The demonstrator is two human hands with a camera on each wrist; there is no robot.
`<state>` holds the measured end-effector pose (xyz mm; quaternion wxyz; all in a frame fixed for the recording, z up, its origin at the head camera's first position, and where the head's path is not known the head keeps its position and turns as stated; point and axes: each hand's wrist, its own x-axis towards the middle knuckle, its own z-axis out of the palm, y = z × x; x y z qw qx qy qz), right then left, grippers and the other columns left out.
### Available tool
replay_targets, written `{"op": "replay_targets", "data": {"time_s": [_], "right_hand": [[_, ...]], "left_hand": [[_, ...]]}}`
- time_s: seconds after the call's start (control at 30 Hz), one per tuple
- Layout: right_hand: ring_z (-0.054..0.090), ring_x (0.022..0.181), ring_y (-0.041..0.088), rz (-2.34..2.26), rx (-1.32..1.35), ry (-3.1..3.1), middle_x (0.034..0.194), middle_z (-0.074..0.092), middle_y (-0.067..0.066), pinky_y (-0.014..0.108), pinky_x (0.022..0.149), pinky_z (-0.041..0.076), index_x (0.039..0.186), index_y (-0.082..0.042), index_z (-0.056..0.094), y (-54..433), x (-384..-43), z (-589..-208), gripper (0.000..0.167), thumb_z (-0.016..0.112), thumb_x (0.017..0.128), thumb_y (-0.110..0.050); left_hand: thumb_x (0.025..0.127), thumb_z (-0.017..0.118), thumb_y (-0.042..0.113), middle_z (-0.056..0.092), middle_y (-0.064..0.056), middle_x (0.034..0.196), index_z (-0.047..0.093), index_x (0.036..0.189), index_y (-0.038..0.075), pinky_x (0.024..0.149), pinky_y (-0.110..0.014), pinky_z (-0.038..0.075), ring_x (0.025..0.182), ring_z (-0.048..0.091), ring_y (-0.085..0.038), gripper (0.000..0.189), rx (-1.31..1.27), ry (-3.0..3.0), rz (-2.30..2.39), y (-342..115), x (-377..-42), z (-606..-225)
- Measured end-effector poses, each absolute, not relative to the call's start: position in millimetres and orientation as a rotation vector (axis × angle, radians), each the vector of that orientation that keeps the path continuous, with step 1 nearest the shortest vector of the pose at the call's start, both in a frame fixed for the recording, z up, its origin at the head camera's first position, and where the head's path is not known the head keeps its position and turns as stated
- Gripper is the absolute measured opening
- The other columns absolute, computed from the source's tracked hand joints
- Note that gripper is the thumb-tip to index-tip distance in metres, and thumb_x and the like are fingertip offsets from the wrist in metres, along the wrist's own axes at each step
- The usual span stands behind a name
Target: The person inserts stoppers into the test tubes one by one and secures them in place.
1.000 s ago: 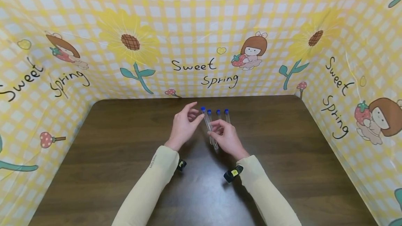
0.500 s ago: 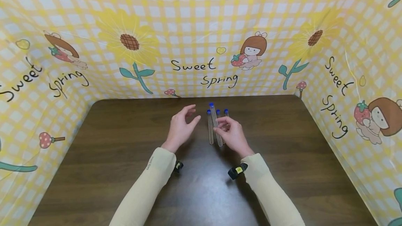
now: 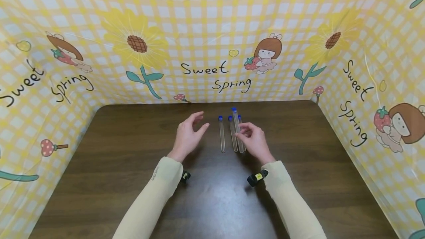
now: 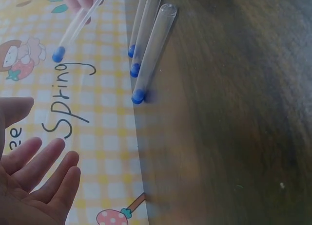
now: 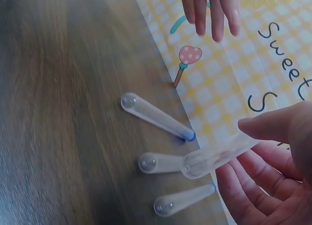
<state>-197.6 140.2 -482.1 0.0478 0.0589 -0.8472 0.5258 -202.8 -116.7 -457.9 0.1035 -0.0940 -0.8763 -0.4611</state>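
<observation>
My right hand [image 3: 255, 142] pinches a clear test tube [image 3: 236, 118] with a blue cap between thumb and fingers, tilted above the table, cap end away from me. Three like it lie side by side on the wood: a left tube [image 3: 222, 137], a middle tube [image 3: 234, 139] and a right tube [image 5: 183, 200], which the held one and the hand partly cover in the head view. In the right wrist view, the held tube's rounded end overlaps the middle tube. My left hand [image 3: 187, 138] hovers left of the row, holding nothing, thumb and fingers apart.
The dark wooden table [image 3: 116, 180] reaches back to a yellow checked cloth [image 3: 212, 21] with printed flowers and lettering. This cloth also stands along both sides. Each wrist carries a black strap; the right strap [image 3: 257, 178] shows below the cuff.
My right hand has carried the held test tube rightward, from beside the left hand to over the right part of the row. The left hand has drawn slightly left, off the tube.
</observation>
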Motion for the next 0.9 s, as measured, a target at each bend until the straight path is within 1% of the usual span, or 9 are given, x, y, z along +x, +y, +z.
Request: {"op": "replay_targets", "data": {"time_s": [0.23, 0.4, 0.6, 0.77, 0.9], "right_hand": [[0.064, 0.084, 0.025, 1.578, 0.125, -2.615, 0.092, 0.068, 0.008, 0.037, 0.074, 0.053, 0.119, -0.004, 0.070, 148, -202, -486, 0.030, 0.078, 0.091, -0.011], [0.064, 0.085, 0.026, 1.552, 0.100, -2.633, 0.093, 0.067, 0.009, 0.038, 0.076, 0.053, 0.122, -0.003, 0.069, 154, -202, -488, 0.032, 0.077, 0.092, -0.011], [0.064, 0.086, 0.027, 1.535, 0.073, -2.663, 0.094, 0.067, 0.011, 0.039, 0.075, 0.053, 0.125, -0.002, 0.067, 160, -203, -490, 0.033, 0.075, 0.093, -0.010], [0.064, 0.085, 0.028, 1.486, 0.053, -2.682, 0.092, 0.067, 0.011, 0.039, 0.075, 0.053, 0.124, -0.001, 0.066, 165, -206, -493, 0.034, 0.076, 0.092, -0.008], [0.064, 0.084, 0.028, 1.456, 0.031, -2.712, 0.090, 0.068, 0.011, 0.038, 0.073, 0.053, 0.124, 0.000, 0.066, 170, -208, -493, 0.035, 0.076, 0.091, -0.009]], "left_hand": [[0.098, 0.071, 0.031, 0.064, -0.006, 0.132, 0.057, 0.141, 0.011, 0.104, -0.044, 0.045, 0.123, 0.058, -0.026, 0.049, -0.259, -2.602, -1.362, -118, -200, -460], [0.098, 0.070, 0.034, 0.061, -0.007, 0.138, 0.056, 0.143, 0.010, 0.106, -0.043, 0.043, 0.128, 0.055, -0.026, 0.052, -0.266, -2.632, -1.332, -119, -198, -461], [0.098, 0.070, 0.039, 0.054, -0.008, 0.147, 0.051, 0.149, 0.012, 0.110, -0.047, 0.040, 0.136, 0.049, -0.027, 0.061, -0.278, -2.688, -1.282, -120, -196, -460], [0.097, 0.069, 0.044, 0.049, -0.006, 0.152, 0.046, 0.154, 0.016, 0.111, -0.050, 0.038, 0.138, 0.046, -0.030, 0.067, -0.281, -2.725, -1.212, -122, -197, -461], [0.097, 0.069, 0.046, 0.048, -0.006, 0.153, 0.045, 0.155, 0.016, 0.112, -0.050, 0.036, 0.138, 0.045, -0.031, 0.069, -0.297, -2.739, -1.171, -125, -198, -462]]}}
